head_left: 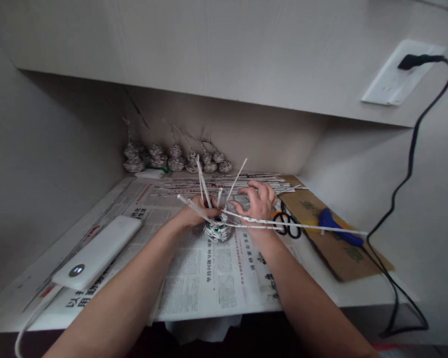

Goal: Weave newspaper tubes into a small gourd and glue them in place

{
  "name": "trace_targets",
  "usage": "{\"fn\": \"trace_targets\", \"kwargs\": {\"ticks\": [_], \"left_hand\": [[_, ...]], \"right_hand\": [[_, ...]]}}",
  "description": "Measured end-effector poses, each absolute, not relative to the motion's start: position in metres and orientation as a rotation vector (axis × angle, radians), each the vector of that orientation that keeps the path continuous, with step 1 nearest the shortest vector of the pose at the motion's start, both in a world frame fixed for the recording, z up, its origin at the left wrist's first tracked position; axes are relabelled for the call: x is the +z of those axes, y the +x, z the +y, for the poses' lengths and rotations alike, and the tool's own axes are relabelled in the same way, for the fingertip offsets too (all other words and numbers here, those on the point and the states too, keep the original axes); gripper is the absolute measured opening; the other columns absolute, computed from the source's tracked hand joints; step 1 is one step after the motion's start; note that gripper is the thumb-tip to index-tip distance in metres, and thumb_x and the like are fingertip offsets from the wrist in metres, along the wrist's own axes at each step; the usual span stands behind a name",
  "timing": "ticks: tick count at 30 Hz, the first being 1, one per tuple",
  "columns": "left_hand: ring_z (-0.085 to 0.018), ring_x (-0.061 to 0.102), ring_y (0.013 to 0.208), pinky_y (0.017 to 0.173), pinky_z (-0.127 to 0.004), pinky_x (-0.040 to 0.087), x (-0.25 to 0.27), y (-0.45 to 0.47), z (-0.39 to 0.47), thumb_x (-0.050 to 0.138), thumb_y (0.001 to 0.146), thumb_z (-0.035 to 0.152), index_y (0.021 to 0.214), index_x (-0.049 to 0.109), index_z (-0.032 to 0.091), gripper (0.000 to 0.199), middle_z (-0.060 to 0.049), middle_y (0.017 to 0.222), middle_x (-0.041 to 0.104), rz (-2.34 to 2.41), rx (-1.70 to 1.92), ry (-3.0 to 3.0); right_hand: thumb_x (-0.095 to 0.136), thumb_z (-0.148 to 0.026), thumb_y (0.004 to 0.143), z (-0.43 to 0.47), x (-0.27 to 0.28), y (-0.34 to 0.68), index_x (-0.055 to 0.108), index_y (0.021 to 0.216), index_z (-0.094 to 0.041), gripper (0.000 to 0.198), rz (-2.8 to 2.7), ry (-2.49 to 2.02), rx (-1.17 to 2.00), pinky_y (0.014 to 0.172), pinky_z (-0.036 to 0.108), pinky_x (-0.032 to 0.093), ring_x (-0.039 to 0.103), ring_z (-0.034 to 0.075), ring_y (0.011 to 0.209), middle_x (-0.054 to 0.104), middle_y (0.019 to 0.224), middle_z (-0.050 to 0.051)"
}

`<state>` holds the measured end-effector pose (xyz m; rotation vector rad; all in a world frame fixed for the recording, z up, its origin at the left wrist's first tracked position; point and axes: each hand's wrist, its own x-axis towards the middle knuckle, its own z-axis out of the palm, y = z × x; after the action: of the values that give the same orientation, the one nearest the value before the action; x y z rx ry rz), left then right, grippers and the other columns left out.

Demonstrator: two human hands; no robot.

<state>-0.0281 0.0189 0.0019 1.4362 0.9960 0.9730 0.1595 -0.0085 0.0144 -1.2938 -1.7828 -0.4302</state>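
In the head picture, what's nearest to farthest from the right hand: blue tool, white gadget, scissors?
1. Scissors: just right of the right hand.
2. Blue tool: farther right, over the cardboard.
3. White gadget: away on the left.

1. Woven piece (217, 232), just under the left hand's (198, 204) grip: white, speckled dark, with green flecks.
2. Paper strips (204, 185), at the grip: white, faint print.
3. Newspaper (186, 278), beneath the grip: greyish white, black and red characters.
4. Scissors (286, 224), right of the grip: black-handled.
5. Cardboard (338, 263), farther right: brown, dark printed marks.
6. Flat device (104, 248), left of the grip: white, dark round spot.
7. Gourd shapes (176, 161), beyond the grip: mottled white and dark.
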Motion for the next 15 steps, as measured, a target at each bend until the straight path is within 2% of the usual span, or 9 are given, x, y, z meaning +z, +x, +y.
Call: {"fn": "trace_targets", "kwargs": {"ticks": [3, 5, 7, 9, 12, 15], "left_hand": [[-0.014, 0.057, 0.056, 0.058, -0.026, 0.044, -0.002, -0.028, 0.023, 0.076, 0.051, 0.021, 0.066, 0.065, 0.013, 0.02, -0.002, 0.062, 0.065, 1.035, 1.11, 1.344], [-0.013, 0.057, 0.056, 0.058, -0.026, 0.045, -0.003, -0.028, 0.025, 0.076, 0.051, 0.022, 0.065, 0.064, 0.014, 0.02, -0.002, 0.062, 0.065, 1.062, 1.215, 1.29], [-0.013, 0.056, 0.054, 0.057, -0.026, 0.044, -0.005, -0.028, 0.028, 0.076, 0.05, 0.023, 0.062, 0.064, 0.015, 0.019, -0.001, 0.059, 0.063, 1.098, 1.309, 1.251], [-0.012, 0.054, 0.052, 0.055, -0.025, 0.042, -0.006, -0.027, 0.031, 0.076, 0.051, 0.024, 0.06, 0.063, 0.016, 0.018, -0.001, 0.056, 0.062, 1.12, 1.377, 1.236], [-0.013, 0.054, 0.051, 0.054, -0.026, 0.043, -0.008, -0.024, 0.035, 0.075, 0.05, 0.025, 0.057, 0.061, 0.016, 0.018, -0.001, 0.054, 0.061, 1.134, 1.441, 1.22], [-0.014, 0.057, 0.055, 0.057, -0.026, 0.045, -0.009, -0.022, 0.035, 0.075, 0.05, 0.025, 0.058, 0.061, 0.016, 0.019, -0.002, 0.058, 0.064, 1.121, 1.457, 1.232]], "right_hand": [[0.062, -0.04, 0.082, -0.009, 0.014, 0.161, 0.066, 0.076, -0.021, 0.02, -1.815, -1.329, -0.239, 0.082, 0.035, 0.039, 0.054, 0.024, 0.089, 0.066, 0.084, 0.006], [0.057, -0.043, 0.085, -0.008, 0.012, 0.162, 0.065, 0.069, -0.021, 0.028, -1.807, -1.406, -0.039, 0.069, 0.031, 0.04, 0.054, 0.019, 0.07, 0.063, 0.065, 0.003], [0.055, -0.045, 0.084, -0.005, 0.009, 0.164, 0.065, 0.064, -0.02, 0.033, -1.783, -1.527, 0.147, 0.059, 0.029, 0.038, 0.052, 0.017, 0.057, 0.059, 0.055, 0.001], [0.057, -0.042, 0.082, -0.001, 0.004, 0.164, 0.068, 0.065, -0.02, 0.029, -1.781, -1.591, 0.34, 0.058, 0.029, 0.039, 0.054, 0.017, 0.056, 0.062, 0.055, 0.002], [0.062, -0.033, 0.074, 0.004, -0.006, 0.158, 0.074, 0.079, -0.021, 0.017, -1.711, -1.479, 0.753, 0.068, 0.029, 0.045, 0.063, 0.019, 0.071, 0.073, 0.075, 0.002], [0.064, -0.031, 0.068, 0.005, -0.011, 0.146, 0.074, 0.083, -0.02, 0.021, -1.425, -1.301, 1.092, 0.069, 0.029, 0.048, 0.066, 0.021, 0.078, 0.074, 0.077, 0.002]]}}
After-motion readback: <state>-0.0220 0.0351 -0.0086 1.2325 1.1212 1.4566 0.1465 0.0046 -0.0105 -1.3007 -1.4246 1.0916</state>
